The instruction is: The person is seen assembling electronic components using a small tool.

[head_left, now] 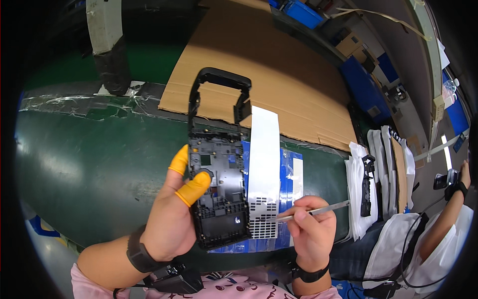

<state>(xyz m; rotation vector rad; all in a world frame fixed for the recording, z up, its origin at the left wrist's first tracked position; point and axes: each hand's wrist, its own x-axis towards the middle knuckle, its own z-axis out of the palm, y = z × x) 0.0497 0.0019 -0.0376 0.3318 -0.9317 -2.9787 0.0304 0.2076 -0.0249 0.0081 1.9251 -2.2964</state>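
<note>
My left hand point(173, 214) grips a black plastic device housing point(221, 174) by its left side, with yellow finger cots on the thumb and one finger. The housing is tilted up, its ribbed inner side facing me and an open loop-shaped frame at its top. My right hand point(314, 226) pinches slim metal tweezers point(318, 210), their tip over the lower part of a white label sheet point(264, 159). Rows of small black rectangles point(263, 219) cover that lower part. Whether the tip holds one of them is too small to tell. The sheet lies over a blue, clear-taped panel point(290, 179).
A large cardboard sheet point(269, 65) covers the far side of the green table point(89, 164). A taped post point(110, 60) rises at the far left. White-wrapped parts point(356, 194) and another black part point(368, 185) stand at the right. Beyond them shows another person's arm point(440, 224).
</note>
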